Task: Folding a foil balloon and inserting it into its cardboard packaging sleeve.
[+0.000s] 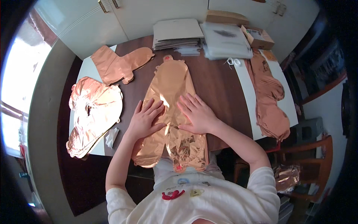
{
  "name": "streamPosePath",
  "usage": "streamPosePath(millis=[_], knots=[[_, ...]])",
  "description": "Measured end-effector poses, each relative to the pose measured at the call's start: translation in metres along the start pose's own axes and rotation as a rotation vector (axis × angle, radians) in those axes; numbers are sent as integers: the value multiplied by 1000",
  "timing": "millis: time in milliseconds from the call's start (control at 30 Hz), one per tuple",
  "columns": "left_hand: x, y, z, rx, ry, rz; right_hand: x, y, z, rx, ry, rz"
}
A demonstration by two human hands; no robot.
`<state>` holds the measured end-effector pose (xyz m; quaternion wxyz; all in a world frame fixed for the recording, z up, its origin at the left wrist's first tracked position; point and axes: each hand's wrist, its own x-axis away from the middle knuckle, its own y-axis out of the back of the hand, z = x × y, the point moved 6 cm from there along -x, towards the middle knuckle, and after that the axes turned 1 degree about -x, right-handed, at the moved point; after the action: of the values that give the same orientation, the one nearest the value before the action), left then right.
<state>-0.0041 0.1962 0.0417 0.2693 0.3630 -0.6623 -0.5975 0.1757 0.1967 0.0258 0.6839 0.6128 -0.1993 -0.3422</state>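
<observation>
A flat, rose-gold foil balloon (172,80) lies lengthwise on the brown table in front of me. Its near end splits into two lobes that reach over the front edge, and the right lobe is creased. Small red marks show at its far tip and near end. My left hand (147,120) rests flat on its left side, fingers spread. On the other side, my right hand (198,114) is also spread palm down, with fingertips toward the balloon's middle. Neither hand grips anything.
More flat foil balloons lie at the far left (119,65), near left (102,106) and right (269,99). A crumpled white tissue (111,137) is beside my left forearm. Behind are stacked grey boards (177,30), clear plastic bags (226,45) and a small box (257,37). A wooden chair (325,160) stands right.
</observation>
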Motion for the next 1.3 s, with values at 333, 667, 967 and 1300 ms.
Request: streamPosePath(millis=[333, 667, 967, 1300], knots=[[104, 50, -11, -18, 582, -206, -1, 5, -1, -3, -12, -8], [197, -34, -24, 1413, 974, -469, -3, 6, 2, 20, -20, 17], [62, 44, -109, 810, 88, -463, 0, 2, -1, -50, -19, 8], [28, -7, -136, 470, -73, -83, 3, 17, 6, -242, 136, -122]])
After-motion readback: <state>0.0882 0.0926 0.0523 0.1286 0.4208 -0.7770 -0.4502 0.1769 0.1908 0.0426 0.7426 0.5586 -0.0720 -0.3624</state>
